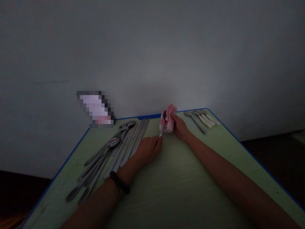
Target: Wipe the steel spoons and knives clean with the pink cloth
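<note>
My left hand (150,148) is closed around the handle of a metal spoon (162,128), which points up and away from me. The spoon's bowl end lies against a pink and white cloth (171,114), partly covered by its folds. My right hand (180,128) grips that cloth from the right side, fingers mostly hidden behind it. Left of my left hand lie several table knives (126,148) side by side. Beyond them is a loose pile of metal spoons and other cutlery (101,159).
At the table's back right lie a metal spoon (196,122) and several white-handled pieces of cutlery (206,120). A blurred-out slanted device (95,108) leans at the back left corner. The green table (181,190) has a blue edge and meets a grey wall (152,57).
</note>
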Tool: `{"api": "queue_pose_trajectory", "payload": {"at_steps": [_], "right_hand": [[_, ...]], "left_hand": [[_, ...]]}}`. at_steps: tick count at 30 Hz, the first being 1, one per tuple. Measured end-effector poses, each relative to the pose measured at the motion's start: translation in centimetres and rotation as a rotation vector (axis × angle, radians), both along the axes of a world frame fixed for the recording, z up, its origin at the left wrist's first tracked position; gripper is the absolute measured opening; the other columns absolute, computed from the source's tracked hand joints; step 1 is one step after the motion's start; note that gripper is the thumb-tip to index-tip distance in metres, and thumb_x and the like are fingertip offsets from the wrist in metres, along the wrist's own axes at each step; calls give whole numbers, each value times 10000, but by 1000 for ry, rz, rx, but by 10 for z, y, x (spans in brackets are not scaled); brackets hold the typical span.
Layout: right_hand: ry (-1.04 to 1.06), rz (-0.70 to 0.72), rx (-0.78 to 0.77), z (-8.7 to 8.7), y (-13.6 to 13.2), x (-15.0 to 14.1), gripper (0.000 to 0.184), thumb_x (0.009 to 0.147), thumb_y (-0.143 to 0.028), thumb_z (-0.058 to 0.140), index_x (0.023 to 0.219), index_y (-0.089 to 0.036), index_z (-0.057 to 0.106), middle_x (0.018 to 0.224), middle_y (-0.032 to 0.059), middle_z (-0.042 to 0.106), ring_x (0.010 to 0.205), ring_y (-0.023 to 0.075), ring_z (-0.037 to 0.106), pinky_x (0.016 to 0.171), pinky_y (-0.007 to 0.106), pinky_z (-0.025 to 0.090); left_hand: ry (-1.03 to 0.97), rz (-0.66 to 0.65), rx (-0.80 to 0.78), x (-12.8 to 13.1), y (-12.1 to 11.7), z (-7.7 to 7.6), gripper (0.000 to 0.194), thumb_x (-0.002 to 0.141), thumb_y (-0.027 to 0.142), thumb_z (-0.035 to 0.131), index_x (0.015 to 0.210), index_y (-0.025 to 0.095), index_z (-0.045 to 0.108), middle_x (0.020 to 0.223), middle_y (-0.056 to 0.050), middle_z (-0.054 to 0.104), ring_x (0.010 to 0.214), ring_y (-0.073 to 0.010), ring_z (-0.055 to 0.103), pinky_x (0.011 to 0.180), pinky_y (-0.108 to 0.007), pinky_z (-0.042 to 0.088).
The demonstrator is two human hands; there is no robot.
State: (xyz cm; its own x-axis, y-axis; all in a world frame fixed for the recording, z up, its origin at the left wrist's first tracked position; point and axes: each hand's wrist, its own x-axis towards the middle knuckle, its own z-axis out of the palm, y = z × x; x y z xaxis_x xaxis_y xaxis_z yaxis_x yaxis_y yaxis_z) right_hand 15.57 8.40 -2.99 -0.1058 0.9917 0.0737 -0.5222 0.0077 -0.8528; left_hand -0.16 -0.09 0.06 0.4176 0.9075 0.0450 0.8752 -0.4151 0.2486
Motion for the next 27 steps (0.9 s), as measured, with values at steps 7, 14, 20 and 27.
{"api": "queue_pose_trajectory", "payload": {"at_steps": [7,14,20,27], "right_hand": [[-98,-26,106,-7,2,6,336,674,-447,702,868,-177,660,770,23,675,743,153,600,690,279,444],[-245,-21,109,-8,1,9,413,684,-534,657,824,-146,674,705,27,658,641,144,567,631,278,417],[-230,-53,91,-7,-1,6,417,728,-550,605,838,-152,667,731,29,669,678,151,588,658,276,429],[-132,-125,68,-6,1,2,400,741,-538,591,868,-163,647,774,30,681,747,161,609,703,279,445]], "left_hand": [[14,-13,-28,0,0,1,426,957,344,244,768,172,585,631,-38,597,614,-169,559,575,-269,300],[-14,-20,-31,0,-1,2,415,947,336,258,747,168,579,597,-32,570,580,-159,540,567,-264,301],[-29,0,-45,1,1,1,399,947,354,267,766,175,574,632,-35,594,594,-160,550,567,-261,308],[-61,5,-40,0,1,0,352,947,405,277,845,197,541,666,-22,602,635,-172,577,573,-255,315]]}}
